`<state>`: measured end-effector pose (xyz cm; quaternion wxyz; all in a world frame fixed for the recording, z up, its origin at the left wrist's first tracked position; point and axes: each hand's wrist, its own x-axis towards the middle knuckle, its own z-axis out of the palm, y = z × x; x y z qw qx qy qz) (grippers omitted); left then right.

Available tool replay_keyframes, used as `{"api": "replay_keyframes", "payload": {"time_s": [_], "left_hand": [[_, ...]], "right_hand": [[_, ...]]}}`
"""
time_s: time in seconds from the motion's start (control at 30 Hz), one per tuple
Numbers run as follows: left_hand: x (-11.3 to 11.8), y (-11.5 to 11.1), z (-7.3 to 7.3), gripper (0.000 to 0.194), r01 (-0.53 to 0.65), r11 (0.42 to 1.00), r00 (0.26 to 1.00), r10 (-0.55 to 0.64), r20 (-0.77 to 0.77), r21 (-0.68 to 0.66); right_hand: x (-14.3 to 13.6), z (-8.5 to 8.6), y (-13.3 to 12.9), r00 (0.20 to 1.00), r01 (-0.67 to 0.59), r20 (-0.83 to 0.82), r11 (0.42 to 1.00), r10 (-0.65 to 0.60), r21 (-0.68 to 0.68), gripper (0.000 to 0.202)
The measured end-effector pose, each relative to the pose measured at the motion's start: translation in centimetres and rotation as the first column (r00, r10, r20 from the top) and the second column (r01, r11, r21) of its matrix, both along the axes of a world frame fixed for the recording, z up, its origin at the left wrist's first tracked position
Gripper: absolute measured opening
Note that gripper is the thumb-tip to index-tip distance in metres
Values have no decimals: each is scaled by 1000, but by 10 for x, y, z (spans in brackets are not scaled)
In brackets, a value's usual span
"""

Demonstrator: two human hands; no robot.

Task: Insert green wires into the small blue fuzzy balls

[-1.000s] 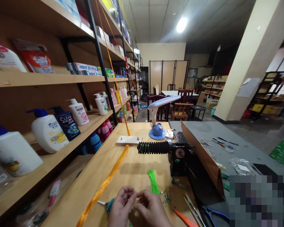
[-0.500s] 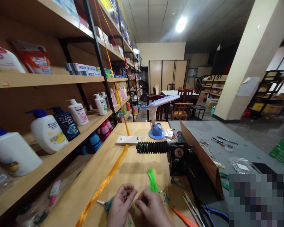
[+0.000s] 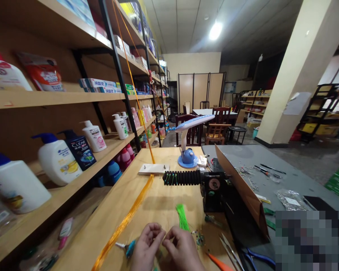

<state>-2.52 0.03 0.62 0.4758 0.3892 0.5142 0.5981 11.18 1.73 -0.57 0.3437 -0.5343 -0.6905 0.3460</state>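
Head view, the only one, looks down a long wooden tabletop (image 3: pixel 158 203). At its near edge the left hand (image 3: pixel 147 248) and the right hand (image 3: pixel 183 250) meet, fingers curled and fingertips pinched close together; whatever they grip is too small to make out, so it cannot be told what they hold. Just beyond the right hand lies a bundle of bright green strands (image 3: pixel 182 217), with a small scatter of beads (image 3: pixel 198 238) just to its right. Left of the left hand lies a small teal-handled tool (image 3: pixel 127 248). A long orange band (image 3: pixel 127 218) runs from the near left up the tabletop and rises toward the shelves. Farther off, a black ribbed roller (image 3: pixel 182 177) sticks out to the left from a dark machine (image 3: pixel 214 190), with green threads looped on it. Behind it stand a blue desk lamp (image 3: pixel 188 156) and a white board (image 3: pixel 154 169). Near right lie scissors (image 3: pixel 230 250) and an orange-handled tool (image 3: pixel 219 263). A cardboard sheet (image 3: pixel 243 188) leans at the right. Shelves (image 3: pixel 73 94) on the left carry shampoo bottles (image 3: pixel 59 160).
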Motion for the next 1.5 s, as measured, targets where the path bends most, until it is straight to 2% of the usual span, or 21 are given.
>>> {"api": "replay_keyframes", "payload": {"time_s": [0.2, 0.3, 0.4, 0.53, 0.67, 0.97, 1.1, 1.5], "left_hand": [[0, 3, -4, 39, -49, 999, 997, 49, -54, 6], [3, 3, -8, 40, -74, 997, 997, 75, -29, 32], [2, 2, -10, 38, -20, 999, 999, 21, -26, 37], [-2, 2, -8, 35, 27, 999, 998, -26, -58, 22], [-3, 4, -6, 36, 23, 999, 999, -21, -50, 42], [1, 2, -4, 39, 18, 1000, 999, -18, -40, 11], [-1, 1, 2, 33, 11, 1000, 996, -10, -92, 16], [0, 5, 4, 36, 23, 1000, 997, -22, -79, 14]], "right_hand": [[2, 0, 1, 999, -28, 23, 999, 29, -35, 11], [0, 2, 3, 999, -24, 39, 999, 25, -20, 11], [0, 3, 4, 999, -32, 33, 999, 32, 2, 6], [2, 1, 4, 998, -50, -25, 997, 51, 51, 20], [0, -1, 5, 994, -75, -80, 995, 80, 73, 19], [2, 4, 3, 998, -35, -46, 999, 37, 36, 13], [3, 9, 1, 997, -50, -54, 998, 53, 47, 29], [-2, 4, 5, 993, -46, -107, 994, 56, 99, 15]]}}
